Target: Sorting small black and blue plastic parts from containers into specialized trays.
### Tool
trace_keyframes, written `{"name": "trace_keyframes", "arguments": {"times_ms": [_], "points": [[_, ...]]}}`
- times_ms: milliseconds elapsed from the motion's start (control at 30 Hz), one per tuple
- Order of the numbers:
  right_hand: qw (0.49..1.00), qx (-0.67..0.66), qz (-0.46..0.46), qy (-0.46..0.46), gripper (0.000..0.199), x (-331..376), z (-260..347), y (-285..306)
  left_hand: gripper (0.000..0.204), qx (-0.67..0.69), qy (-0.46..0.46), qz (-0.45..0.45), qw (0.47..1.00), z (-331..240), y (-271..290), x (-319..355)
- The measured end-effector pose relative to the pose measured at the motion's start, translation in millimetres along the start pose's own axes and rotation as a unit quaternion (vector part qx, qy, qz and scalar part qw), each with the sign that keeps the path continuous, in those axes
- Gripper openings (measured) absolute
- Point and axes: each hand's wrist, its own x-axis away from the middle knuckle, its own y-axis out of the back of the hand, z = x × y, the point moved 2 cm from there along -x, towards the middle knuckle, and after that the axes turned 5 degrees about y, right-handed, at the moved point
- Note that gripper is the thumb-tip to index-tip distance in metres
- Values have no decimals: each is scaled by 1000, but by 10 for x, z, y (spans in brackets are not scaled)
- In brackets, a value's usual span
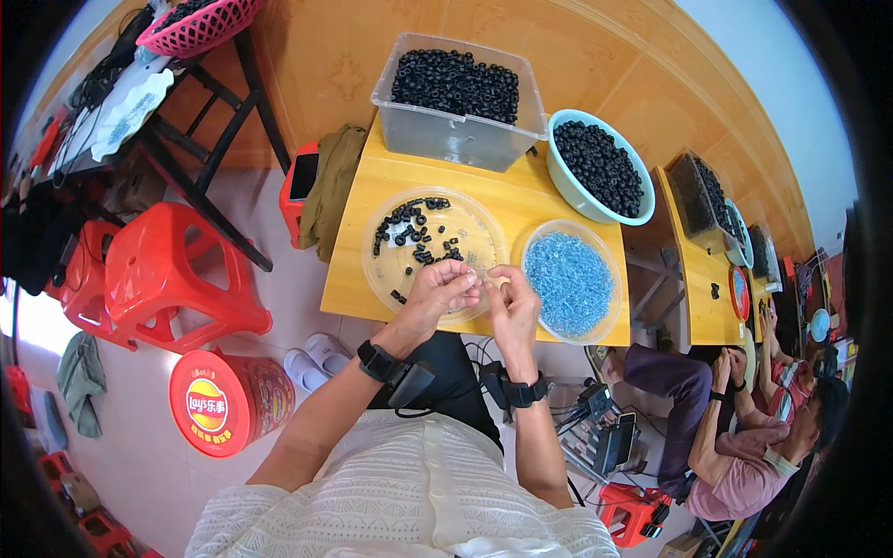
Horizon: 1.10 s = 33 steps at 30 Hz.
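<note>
Clock positions are taken from the centre of the clear round tray point(484, 231), which sits on the yellow counter point(340, 290). The left hand point(430, 296) and right hand point(515, 309) meet over the tray's 4 o'clock side. The grip of each is closed, thumb against fingers, on one small pale item point(480, 275) between the fingertips; it is too small to identify.

Small black pieces point(439, 203) lie loose in the tray, scattered from 9 o'clock round to 12 and toward the middle. Some are ring-shaped, with the opening visible.

At 12 o'clock stands a clear rectangular bin point(446, 139), holding a heap of black pieces. At 2 o'clock a pale blue bowl point(564, 173) contains more of the same. At 3 o'clock, just beside the right hand, a shallow round tub point(586, 338) is filled with small translucent blue pieces point(569, 284).

Off the counter, an olive cloth point(337, 181) hangs at 10 o'clock, a red stool point(158, 270) stands at 9 o'clock, and a red bucket point(206, 409) at 8. A co-worker point(744, 465) in a pink top sits at 4 o'clock, beside a second counter point(705, 298).
</note>
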Motion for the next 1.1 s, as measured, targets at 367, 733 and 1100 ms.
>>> {"name": "trace_keyframes", "arguments": {"times_ms": [367,733,1100], "points": [[962,169,15,214,14,-14,87,60,8,37,34,38,998,24,45,-19],[988,-140,11,-60,7,-116,-201,76,14,-135,-16,-55,989,-163,49,-44],[959,-249,49,-124,7,-122,-175,25,19,-221,-86,7,972,-257,6,-112]]}}
